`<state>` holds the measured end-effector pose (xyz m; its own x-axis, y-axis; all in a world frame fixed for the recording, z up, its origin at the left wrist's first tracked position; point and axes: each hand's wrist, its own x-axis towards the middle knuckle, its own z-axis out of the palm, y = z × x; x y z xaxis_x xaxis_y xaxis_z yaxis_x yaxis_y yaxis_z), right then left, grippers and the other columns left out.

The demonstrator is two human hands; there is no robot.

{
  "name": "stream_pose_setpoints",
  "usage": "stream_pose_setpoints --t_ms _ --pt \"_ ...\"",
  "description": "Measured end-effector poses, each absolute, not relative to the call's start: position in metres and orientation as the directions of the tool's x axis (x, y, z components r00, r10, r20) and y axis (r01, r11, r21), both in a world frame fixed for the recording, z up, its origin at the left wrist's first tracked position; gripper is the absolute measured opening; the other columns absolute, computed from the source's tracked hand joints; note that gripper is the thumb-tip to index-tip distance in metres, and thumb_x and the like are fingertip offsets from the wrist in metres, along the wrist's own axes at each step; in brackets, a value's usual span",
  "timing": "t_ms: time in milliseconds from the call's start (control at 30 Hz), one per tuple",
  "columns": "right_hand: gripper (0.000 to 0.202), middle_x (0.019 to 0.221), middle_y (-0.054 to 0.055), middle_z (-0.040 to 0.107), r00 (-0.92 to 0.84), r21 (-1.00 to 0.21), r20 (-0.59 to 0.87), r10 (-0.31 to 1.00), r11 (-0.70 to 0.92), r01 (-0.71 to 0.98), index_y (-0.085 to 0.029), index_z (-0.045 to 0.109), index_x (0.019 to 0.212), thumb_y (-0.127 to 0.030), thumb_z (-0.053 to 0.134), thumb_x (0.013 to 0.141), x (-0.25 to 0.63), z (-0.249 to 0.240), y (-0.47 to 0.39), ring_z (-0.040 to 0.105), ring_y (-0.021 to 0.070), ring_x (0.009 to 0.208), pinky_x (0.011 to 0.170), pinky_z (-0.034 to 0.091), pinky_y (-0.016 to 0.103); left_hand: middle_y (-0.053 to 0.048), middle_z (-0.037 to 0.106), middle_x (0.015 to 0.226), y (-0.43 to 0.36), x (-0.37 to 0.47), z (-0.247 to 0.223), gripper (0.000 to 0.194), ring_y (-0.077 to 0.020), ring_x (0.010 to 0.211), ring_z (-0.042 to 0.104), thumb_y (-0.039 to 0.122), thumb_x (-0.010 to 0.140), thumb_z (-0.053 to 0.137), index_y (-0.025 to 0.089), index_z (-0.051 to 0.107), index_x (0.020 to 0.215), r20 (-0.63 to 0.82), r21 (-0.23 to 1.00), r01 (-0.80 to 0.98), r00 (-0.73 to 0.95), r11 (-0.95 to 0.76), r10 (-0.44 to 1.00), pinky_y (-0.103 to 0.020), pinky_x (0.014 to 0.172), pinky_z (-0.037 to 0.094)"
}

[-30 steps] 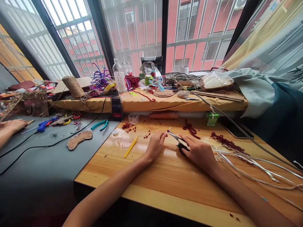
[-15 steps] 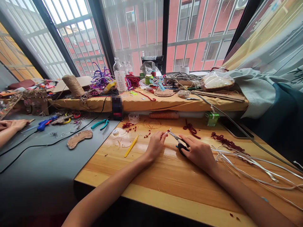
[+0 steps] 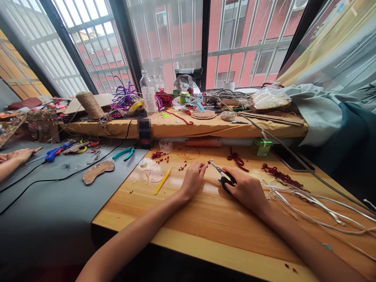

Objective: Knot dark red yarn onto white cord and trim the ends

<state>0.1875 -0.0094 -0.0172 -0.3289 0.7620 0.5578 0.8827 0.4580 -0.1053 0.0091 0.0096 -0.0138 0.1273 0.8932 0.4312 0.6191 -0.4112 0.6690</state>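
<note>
My left hand point(image 3: 192, 181) is closed in a pinch on a small thin white piece with a dark red tip point(image 3: 209, 162). It holds this just above the wooden table, and the piece is too small to make out further. In my right hand point(image 3: 248, 190) is a pair of scissors point(image 3: 219, 170) with black handles. Their metal blades reach left to the dark red tip; whether they touch it I cannot tell. Yellow tweezers point(image 3: 163, 181) lie left of my left hand. Dark red yarn scraps point(image 3: 158, 155) are scattered beyond it.
White cords point(image 3: 320, 211) and dark red yarn point(image 3: 282, 177) lie to the right, near a phone point(image 3: 293, 161) and green box point(image 3: 263, 147). Teal pliers point(image 3: 123, 153), a cardboard piece point(image 3: 98, 171) and a blue glue gun point(image 3: 54, 154) lie left. Another person's hand point(image 3: 20, 156) shows at far left.
Both hands stay almost where they were. The scissors have shifted very slightly at the dark red tip.
</note>
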Motion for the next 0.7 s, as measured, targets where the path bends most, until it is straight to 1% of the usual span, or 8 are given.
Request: stream_pose_setpoints --t_ms 133,267,333,433,567,700 --pt "0.033 0.105 0.003 0.064 -0.344 -0.059 0.544 0.765 0.444 0.894 -0.018 0.057 0.107 -0.026 0.047 0.077 0.1869 -0.0153 -0.011 0.062 0.0189 0.085 0.064 0.045 0.026 -0.006 0.057 0.083 0.0082 0.0085 -0.0159 0.017 -0.0141 0.079 0.051 0.02 0.086 0.04 0.013 0.055 0.083 0.492 0.613 0.636 0.157 -0.469 0.856 -0.024 0.074 0.039" --pt "0.027 0.094 0.003 0.068 -0.375 -0.014 0.565 0.735 0.463 0.886 -0.017 0.061 0.099 -0.025 0.046 0.077 0.1871 -0.0136 -0.0123 0.064 0.0181 0.076 0.06 0.043 0.025 -0.005 0.055 0.082 0.0095 0.0083 -0.0189 0.016 -0.0137 0.078 0.05 0.017 0.086 0.039 0.013 0.054 0.083 0.548 0.562 0.654 0.164 -0.506 0.82 -0.024 0.073 0.04" --pt "0.027 0.092 0.003 0.068 -0.368 -0.023 0.588 0.721 0.469 0.883 -0.018 0.061 0.098 -0.024 0.047 0.077 0.1871 -0.014 -0.0125 0.064 0.0178 0.075 0.059 0.043 0.025 -0.005 0.055 0.082 0.0111 0.0076 -0.0202 0.016 -0.0138 0.077 0.049 0.017 0.086 0.038 0.014 0.054 0.083 0.571 0.535 0.669 0.164 -0.516 0.804 -0.025 0.073 0.04" --pt "0.03 0.098 0.002 0.067 -0.335 -0.079 0.603 0.724 0.471 0.879 -0.019 0.059 0.103 -0.025 0.048 0.077 0.1865 -0.015 -0.0124 0.063 0.0175 0.081 0.062 0.044 0.025 -0.005 0.054 0.083 0.0129 0.006 -0.0211 0.017 -0.014 0.077 0.05 0.019 0.087 0.038 0.014 0.053 0.084 0.597 0.497 0.692 0.164 -0.523 0.785 -0.025 0.072 0.041" --pt "0.033 0.103 0.001 0.065 -0.318 -0.099 0.574 0.754 0.45 0.888 -0.018 0.057 0.107 -0.028 0.049 0.076 0.1851 -0.0148 -0.013 0.063 0.0183 0.086 0.064 0.045 0.026 -0.005 0.053 0.083 0.0132 0.0044 -0.0216 0.017 -0.0139 0.076 0.05 0.019 0.087 0.036 0.015 0.052 0.086 0.617 0.451 0.717 0.179 -0.532 0.766 -0.025 0.071 0.042" --pt "0.031 0.1 0.0 0.066 -0.312 -0.109 0.539 0.782 0.432 0.895 -0.019 0.058 0.104 -0.028 0.049 0.075 0.1844 -0.0129 -0.0149 0.063 0.0187 0.084 0.062 0.045 0.026 -0.005 0.052 0.083 0.0142 0.0033 -0.0231 0.018 -0.0129 0.074 0.049 0.019 0.088 0.034 0.015 0.051 0.089 0.65 0.39 0.723 0.223 -0.571 0.726 -0.024 0.069 0.042"
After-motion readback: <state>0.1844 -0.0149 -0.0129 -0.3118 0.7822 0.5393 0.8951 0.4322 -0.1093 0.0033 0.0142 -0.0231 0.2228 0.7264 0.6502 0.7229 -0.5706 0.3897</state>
